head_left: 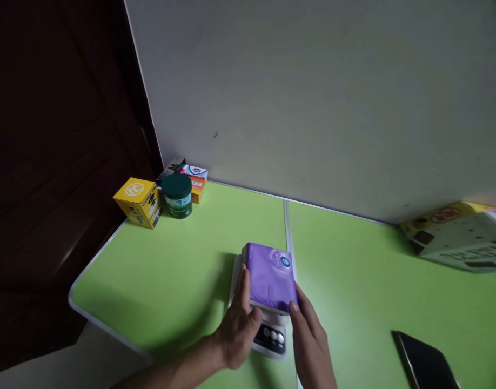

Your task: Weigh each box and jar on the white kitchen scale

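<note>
A purple soft pack of tissues (pixel 270 278) rests on a white kitchen scale (pixel 281 319), covering most of its top. The scale's dark panel with round silver buttons (pixel 273 336) shows at the near side. My left hand (pixel 240 324) lies along the pack's left side, fingers straight and thumb near the front edge. On the opposite side, my right hand (pixel 310 337) grips the near right corner, thumb at the front and fingers along the side. Between them the two hands hold the pack. Its underside is hidden.
A yellow box (pixel 138 202), a dark green lidded tub (pixel 177 195) and several small boxes (pixel 197 186) stand at the back left of the green table (pixel 345 270). A large carton (pixel 461 237) leans by the wall at right. A black phone-like object (pixel 426 362) lies front right.
</note>
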Available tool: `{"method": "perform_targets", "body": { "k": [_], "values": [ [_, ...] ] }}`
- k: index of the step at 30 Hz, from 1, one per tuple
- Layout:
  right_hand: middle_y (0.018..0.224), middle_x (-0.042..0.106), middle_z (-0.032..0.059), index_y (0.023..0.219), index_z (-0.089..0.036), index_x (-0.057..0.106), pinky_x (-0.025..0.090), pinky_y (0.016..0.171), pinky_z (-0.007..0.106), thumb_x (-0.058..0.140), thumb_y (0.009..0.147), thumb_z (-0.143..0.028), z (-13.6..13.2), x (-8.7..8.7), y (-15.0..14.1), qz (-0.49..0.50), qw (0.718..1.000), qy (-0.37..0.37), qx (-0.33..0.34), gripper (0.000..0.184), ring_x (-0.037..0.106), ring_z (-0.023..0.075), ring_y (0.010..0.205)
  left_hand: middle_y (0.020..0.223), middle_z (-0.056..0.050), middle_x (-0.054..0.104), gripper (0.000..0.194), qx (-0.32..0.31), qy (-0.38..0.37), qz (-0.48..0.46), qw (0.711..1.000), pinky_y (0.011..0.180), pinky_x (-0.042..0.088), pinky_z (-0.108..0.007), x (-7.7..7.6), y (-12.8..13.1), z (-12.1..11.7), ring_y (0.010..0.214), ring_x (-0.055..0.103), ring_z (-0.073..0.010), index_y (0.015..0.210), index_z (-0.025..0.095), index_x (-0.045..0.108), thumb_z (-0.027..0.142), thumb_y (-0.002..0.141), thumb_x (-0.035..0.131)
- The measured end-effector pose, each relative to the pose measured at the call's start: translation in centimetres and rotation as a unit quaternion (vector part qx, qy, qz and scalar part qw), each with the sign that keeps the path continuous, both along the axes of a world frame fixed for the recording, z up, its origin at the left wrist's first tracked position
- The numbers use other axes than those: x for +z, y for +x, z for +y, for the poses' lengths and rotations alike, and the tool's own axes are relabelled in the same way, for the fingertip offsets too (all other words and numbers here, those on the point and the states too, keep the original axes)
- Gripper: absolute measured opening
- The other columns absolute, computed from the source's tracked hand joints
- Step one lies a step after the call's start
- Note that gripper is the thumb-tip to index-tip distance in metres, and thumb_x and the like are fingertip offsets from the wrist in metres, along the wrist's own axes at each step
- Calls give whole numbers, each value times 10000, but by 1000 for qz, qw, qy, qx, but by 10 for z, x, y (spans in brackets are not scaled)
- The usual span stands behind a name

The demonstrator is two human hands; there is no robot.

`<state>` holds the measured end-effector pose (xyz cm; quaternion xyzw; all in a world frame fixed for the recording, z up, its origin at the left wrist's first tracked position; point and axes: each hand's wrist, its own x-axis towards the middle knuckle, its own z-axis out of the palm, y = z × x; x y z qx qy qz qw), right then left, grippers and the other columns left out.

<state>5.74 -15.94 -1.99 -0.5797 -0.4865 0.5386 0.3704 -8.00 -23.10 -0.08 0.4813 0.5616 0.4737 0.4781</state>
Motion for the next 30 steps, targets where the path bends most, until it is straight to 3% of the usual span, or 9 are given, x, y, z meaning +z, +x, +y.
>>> {"method": "perform_targets", "body": {
  "k": [3, 6, 11, 14, 16, 20, 24, 26, 30],
  "values": [
    [1299, 604, 72, 1188, -228, 602, 407, 1017, 429, 675, 684, -609, 8, 13, -10, 39, 999, 14, -17, 636, 493, 312, 1248, 1591, -25, -157, 809, 4, 53, 2, 999, 1202, -12, -360, 4, -5, -1, 1468, -100, -209, 1502, 152, -107, 635, 916, 171],
    [1088, 676, 35, 1032, -253, 621, 516, 802, 354, 762, 624, -535, 28, 30, -29, 135, 990, -21, -19, 516, 622, 251, 992, 1597, -18, -146, 773, 19, 105, 12, 994, 1202, -10, -375, 10, -21, 7, 1470, -90, -221, 1506, 181, -104, 610, 929, 183],
    [788, 643, -31, 881, -219, 589, 461, 541, 216, 853, 512, -345, 78, 49, -82, 255, 961, -107, 27, 471, 572, 119, 630, 1612, -50, -38, 697, 35, 134, 75, 988, 1206, 42, -389, 28, -71, 43, 1478, -14, -217, 1524, 181, -2, 544, 958, 186],
    [777, 618, -26, 839, -200, 569, 433, 499, 216, 806, 505, -324, 117, 54, -129, 259, 963, -75, 22, 428, 556, 118, 609, 1610, -88, 22, 645, 69, 122, 185, 973, 1206, 104, -399, 47, -109, 69, 1478, 27, -209, 1523, 147, 61, 416, 976, 272],
    [818, 622, -11, 859, -210, 553, 432, 497, 231, 742, 550, -340, 146, 56, -167, 251, 967, -37, 17, 385, 570, 136, 635, 1603, -112, 88, 613, 107, 135, 303, 937, 1203, 131, -423, 61, -137, 84, 1477, 45, -211, 1512, 116, 133, 302, 959, 322],
    [940, 636, 27, 902, -231, 517, 486, 580, 269, 667, 623, -329, 199, 58, -253, 232, 973, -3, 19, 332, 614, 183, 782, 1550, -171, 262, 531, 176, 101, 525, 826, 1183, 176, -497, 81, -192, 104, 1462, 150, -262, 1424, 55, 359, 161, 903, 354],
    [980, 643, 62, 940, -204, 497, 498, 734, 309, 620, 672, -312, 228, 51, -325, 201, 979, 20, 25, 314, 614, 223, 924, 1504, -229, 323, 506, 202, 15, 629, 751, 1149, 240, -528, 71, -226, 118, 1432, 230, -325, 1351, 6, 451, 155, 869, 414],
    [986, 652, 64, 982, -186, 501, 476, 799, 317, 615, 687, -303, 235, 44, -349, 184, 982, 36, 27, 336, 597, 234, 990, 1486, -225, 360, 504, 188, -9, 642, 743, 1134, 273, -525, 59, -233, 123, 1417, 272, -325, 1350, 21, 460, 152, 866, 414],
    [965, 681, 64, 1039, -162, 530, 455, 835, 305, 611, 760, -313, 243, 24, -375, 157, 983, 64, 67, 327, 580, 237, 1042, 1470, -246, 377, 519, 173, -49, 628, 757, 1126, 311, -474, 41, -236, 131, 1393, 332, -315, 1372, -15, 421, 113, 870, 384]
  ]
}}
